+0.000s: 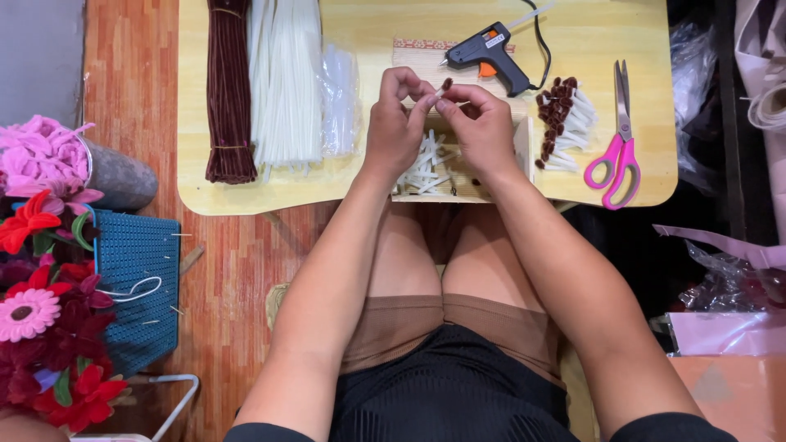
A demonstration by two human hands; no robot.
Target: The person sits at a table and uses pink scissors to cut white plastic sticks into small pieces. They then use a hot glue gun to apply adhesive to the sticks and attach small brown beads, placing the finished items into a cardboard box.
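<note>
Both hands met above the tabletop [573,188]: the left hand [393,123] and right hand [483,123] pinched one short white stick with a maroon tip [444,87]. It looked liable to slip into the tray of white sticks [422,168]. I counted one glue gun [487,53], one pair of pink scissors [616,147], and one pile of tipped sticks [563,123], too many to count.

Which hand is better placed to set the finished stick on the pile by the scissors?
Right, probably. The right hand pinches the brown-tipped stick together with the left hand, but the pile of tipped sticks lies just to its right, beside the pink scissors. The left would cross over.
</note>
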